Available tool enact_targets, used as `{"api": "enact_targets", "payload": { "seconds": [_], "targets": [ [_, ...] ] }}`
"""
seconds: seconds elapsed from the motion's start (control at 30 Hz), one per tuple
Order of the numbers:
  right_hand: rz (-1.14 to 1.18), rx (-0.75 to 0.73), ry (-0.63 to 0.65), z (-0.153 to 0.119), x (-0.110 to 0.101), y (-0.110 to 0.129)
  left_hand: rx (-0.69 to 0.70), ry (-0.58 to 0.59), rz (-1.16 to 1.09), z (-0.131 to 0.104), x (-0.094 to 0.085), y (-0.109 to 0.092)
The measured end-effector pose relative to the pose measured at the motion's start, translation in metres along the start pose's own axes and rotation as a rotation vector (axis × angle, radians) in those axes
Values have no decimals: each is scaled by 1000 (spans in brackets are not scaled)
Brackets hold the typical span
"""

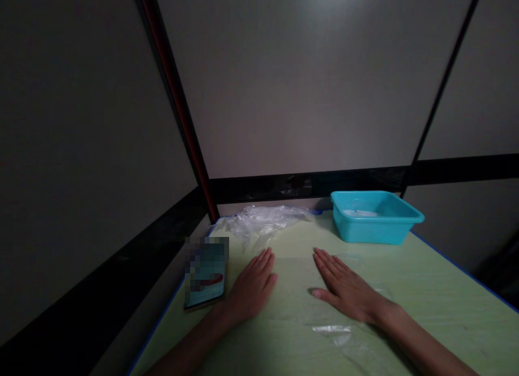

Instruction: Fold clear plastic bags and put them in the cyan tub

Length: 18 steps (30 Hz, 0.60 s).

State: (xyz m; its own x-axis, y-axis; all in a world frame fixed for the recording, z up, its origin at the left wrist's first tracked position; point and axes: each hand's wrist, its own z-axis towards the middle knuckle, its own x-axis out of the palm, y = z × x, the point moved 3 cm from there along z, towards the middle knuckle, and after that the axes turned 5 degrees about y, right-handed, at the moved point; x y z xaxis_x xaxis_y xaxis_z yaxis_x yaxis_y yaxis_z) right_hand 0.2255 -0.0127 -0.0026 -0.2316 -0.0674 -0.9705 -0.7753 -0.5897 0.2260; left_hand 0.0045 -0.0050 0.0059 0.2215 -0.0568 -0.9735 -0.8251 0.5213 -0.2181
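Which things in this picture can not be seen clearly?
- Phone, head view: its screen is pixelated.
- Blue tub: its near wall hides most of what lies inside.
- Clear plastic sheet beside the right hand: its edges vanish in the dim light.
- Left hand: its palm faces down, hidden.

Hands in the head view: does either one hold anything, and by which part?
Nothing is held. The left hand and right hand lie flat, palms down, on the pale green table, fingers extended.

two hands (251,287), one teal tub (375,224), one phone (205,276), one plastic heap (267,219)
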Motion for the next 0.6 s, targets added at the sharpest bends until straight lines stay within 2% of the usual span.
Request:
{"api": "enact_targets", "payload": {
  "seconds": [0.17, 0.33, 0.47, 0.6],
  "targets": [
    [52, 47, -15, -6, -12, -7, -21, 59, 58, 1, 0, -1],
    [71, 98, 27, -15, -20, -30, -42, 52, 89, 2, 2, -1],
    [106, 101, 37, -15, -18, -47, -57, 30, 43, 1, 2, -1],
    [173, 64, -39, -14, -23, -53, -56, -22, -82, 1, 1, 0]
  ]
}}
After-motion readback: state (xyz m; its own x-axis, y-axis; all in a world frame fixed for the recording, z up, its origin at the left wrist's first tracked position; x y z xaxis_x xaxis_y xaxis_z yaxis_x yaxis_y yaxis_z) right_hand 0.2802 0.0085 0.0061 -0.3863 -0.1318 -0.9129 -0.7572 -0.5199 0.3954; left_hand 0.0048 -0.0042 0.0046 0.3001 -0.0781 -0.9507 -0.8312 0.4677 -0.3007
